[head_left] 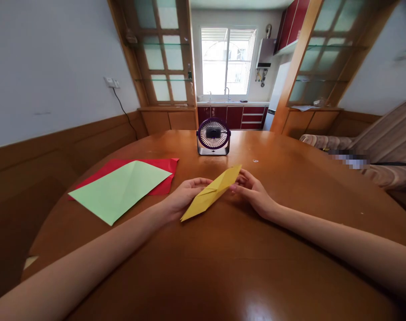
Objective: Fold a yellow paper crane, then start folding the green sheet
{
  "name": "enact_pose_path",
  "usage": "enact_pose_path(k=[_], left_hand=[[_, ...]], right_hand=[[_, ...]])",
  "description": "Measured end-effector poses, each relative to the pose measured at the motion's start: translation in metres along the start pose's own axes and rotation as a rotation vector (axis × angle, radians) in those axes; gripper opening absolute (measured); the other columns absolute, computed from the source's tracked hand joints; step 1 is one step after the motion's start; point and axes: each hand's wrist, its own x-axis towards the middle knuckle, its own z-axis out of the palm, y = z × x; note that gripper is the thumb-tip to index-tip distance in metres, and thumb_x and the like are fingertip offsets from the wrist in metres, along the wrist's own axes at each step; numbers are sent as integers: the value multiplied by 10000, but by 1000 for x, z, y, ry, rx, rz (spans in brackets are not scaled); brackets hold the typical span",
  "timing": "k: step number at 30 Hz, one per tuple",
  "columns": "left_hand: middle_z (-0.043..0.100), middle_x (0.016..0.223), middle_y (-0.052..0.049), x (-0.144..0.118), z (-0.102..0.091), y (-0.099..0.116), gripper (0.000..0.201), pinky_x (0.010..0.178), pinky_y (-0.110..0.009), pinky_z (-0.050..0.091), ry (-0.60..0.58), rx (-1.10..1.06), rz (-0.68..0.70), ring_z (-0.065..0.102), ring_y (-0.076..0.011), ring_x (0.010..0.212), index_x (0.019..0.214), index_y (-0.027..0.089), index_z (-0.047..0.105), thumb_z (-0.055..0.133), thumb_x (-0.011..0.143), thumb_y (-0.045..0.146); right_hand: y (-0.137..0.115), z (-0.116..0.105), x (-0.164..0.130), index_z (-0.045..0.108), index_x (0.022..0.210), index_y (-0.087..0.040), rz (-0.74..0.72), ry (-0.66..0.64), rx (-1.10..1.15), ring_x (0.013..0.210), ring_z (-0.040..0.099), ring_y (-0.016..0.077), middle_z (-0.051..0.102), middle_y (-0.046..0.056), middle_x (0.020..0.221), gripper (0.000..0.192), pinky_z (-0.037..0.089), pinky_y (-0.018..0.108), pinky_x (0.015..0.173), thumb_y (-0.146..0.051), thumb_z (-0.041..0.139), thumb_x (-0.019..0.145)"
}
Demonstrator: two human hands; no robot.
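Pinching folded yellow paper (212,192) above counter (223,258): left hand (186,194) held near its middle, right hand (252,191) its far tip. Judged light, thin, easily creased; firmest hold along folded edges. Green sheet (120,189) lay on red sheet (162,171) at left; fan (213,136) beyond.

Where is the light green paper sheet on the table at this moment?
In the head view, the light green paper sheet lies flat on the left part of the wooden table, partly covering a red sheet, to the left of the left hand.
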Motion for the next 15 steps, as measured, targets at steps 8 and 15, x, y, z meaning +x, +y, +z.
enact_pose_path(k=[8,15], left_hand=[[624,780,-10,0,2,-3,276,550,-200,420,-67,-7,-26,576,-103,637,892,158,574,730,697,276],[624,770,0,13,-10,-13,274,552,-201,392,5,279,162,542,-100,639,920,162,629,723,718,321]], right_hand=[[0,4,-1,265,1385,-268,104,91,48,797,640,179,617,27,945,896,550,325,722,-265,786,656],[-1,-3,2,484,1219,-251,147,94,-95,725,643,177,649,18,874,669,532,306,644,-304,806,634]])
